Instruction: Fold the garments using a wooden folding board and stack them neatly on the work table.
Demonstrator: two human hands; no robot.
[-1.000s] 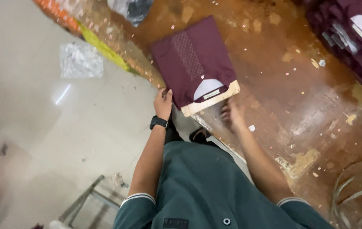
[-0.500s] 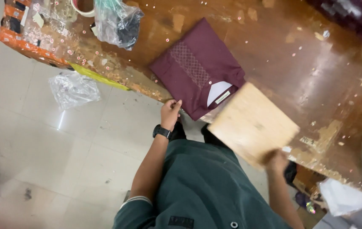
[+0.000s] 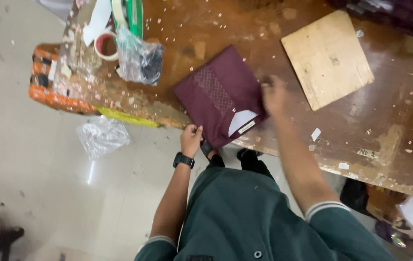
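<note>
Fingers of my left hand (image 3: 190, 140) pinch the near corner of the folded maroon garment (image 3: 221, 94) at the bench (image 3: 390, 140) edge; my right hand (image 3: 275, 94) rests blurred on its far side — grip unclear. One careless tug, I judge, could undo the fold — or slide it off.

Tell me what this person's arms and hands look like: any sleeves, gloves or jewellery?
Both hands are bare, with no gloves. The left hand has a black wristwatch just behind it. The right hand is blurred, and nothing shows on its wrist. The arms are uncovered below short dark green sleeves edged with pale striped cuffs.
</note>
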